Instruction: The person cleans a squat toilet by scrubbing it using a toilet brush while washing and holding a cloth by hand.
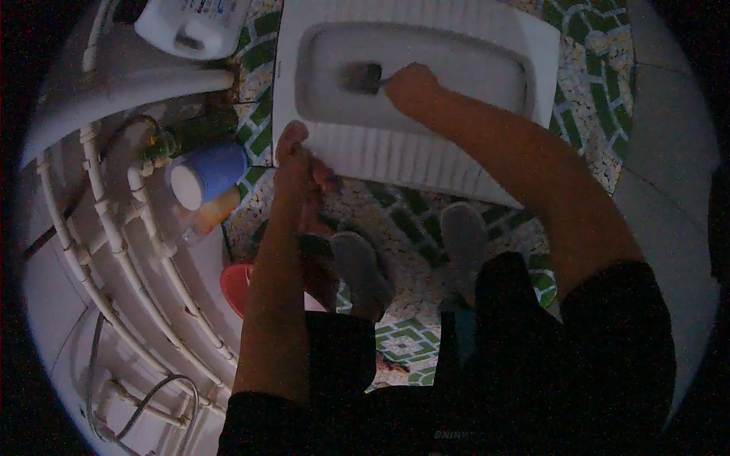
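My right hand (413, 89) reaches over the white squat toilet (426, 163), its fingers closed round the handle of a dark-headed brush (369, 79). The brush head is over the sunken basin, blurred on its left side. At the toilet's near left corner, my left hand (292, 169) is closed around a pinkish thing (292, 134). One rounded end of it sticks up over the rim, and more pinkish stuff shows beside the hand; dim light hides what it is.
On the left lie a blue container with a white end (209, 175), an orange-tinted bottle (213, 213) and a green bottle (205, 131). White pipes (114, 228) run along the wall. A white jug (194, 30) stands behind; a red basin (237, 287) sits near my left forearm.
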`<action>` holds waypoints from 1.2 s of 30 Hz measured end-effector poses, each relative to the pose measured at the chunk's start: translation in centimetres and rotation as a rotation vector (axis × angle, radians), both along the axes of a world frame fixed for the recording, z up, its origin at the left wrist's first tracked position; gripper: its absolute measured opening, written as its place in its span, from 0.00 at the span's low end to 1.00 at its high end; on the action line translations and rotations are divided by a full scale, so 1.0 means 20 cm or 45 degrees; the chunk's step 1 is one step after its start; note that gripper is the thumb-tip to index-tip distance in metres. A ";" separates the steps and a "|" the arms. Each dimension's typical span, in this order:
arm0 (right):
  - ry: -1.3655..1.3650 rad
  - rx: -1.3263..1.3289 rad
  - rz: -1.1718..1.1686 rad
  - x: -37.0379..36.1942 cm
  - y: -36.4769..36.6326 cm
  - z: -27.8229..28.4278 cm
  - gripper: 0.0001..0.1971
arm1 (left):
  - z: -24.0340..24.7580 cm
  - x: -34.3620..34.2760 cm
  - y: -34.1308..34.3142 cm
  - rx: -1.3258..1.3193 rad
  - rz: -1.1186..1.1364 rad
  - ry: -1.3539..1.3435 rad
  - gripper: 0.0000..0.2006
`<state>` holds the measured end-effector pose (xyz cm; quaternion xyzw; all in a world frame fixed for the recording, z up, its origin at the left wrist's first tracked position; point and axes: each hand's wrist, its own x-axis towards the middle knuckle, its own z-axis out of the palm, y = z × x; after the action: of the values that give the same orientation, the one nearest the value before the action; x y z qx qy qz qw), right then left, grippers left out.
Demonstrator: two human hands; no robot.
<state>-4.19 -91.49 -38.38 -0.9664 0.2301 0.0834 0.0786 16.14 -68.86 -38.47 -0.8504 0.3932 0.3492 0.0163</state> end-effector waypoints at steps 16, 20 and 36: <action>0.339 1.225 -0.235 -0.20 0.06 0.39 0.24 | 0.33 -0.06 -0.02 -0.059 0.767 0.419 0.20; 0.255 0.616 -0.136 -0.28 0.10 0.19 0.28 | 0.29 -0.11 -0.07 -0.087 0.697 0.417 0.21; 0.012 0.586 -0.108 -0.12 0.35 0.13 0.32 | 0.09 0.05 0.04 0.132 0.460 0.083 0.23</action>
<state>-6.63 -84.46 -35.69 -0.9121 0.2460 0.1346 0.2992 17.12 -68.07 -36.65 -0.8934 0.2160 0.3935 -0.0157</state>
